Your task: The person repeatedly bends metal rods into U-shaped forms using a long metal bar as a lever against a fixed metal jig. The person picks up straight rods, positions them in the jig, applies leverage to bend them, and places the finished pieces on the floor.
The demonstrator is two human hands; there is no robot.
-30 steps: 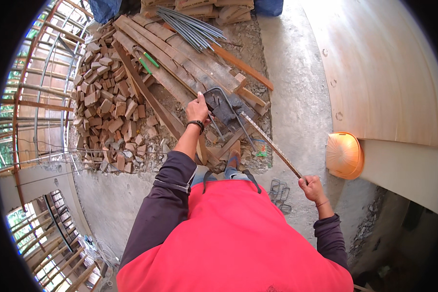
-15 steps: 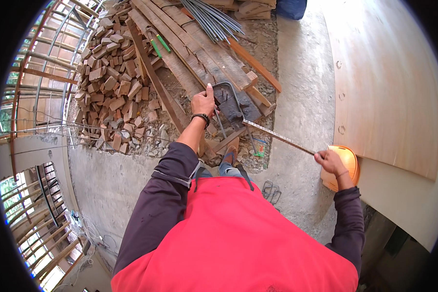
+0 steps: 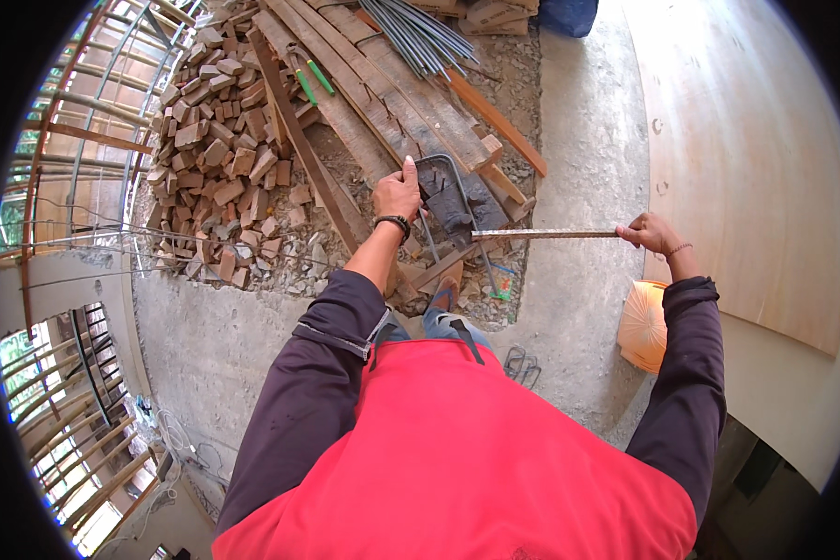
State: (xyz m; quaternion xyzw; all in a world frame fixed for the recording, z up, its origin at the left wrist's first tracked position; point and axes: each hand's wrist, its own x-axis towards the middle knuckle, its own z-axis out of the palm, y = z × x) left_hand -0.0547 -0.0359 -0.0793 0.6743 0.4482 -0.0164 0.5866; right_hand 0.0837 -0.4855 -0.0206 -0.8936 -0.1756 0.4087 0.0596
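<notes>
My left hand [image 3: 398, 196], with a dark bracelet at the wrist, is closed on one leg of a thin steel rod [image 3: 459, 186] bent into an open rectangular shape. Its thumb points up. The rod lies over a dark metal plate [image 3: 485, 202] at the near end of the planks. Out to the right, my right hand [image 3: 651, 233] grips the end of a straight ribbed steel bar [image 3: 551, 233]. That bar runs level to the left, and its far end meets the bent rod at the plate. Exactly how they join is too small to tell.
Long planks [image 3: 383, 103] carry green-handled pliers [image 3: 315, 82] and a bundle of steel rods [image 3: 420, 37]. A brick heap [image 3: 219, 140] lies left. An orange hard hat [image 3: 642, 327] sits below my right forearm, near a plywood sheet [image 3: 747, 168]. Bent rods [image 3: 521, 367] lie on the concrete.
My right hand has swung the ribbed bar forward and slightly right, from a slant toward me to level. My left hand stays on the bent rod at the plate.
</notes>
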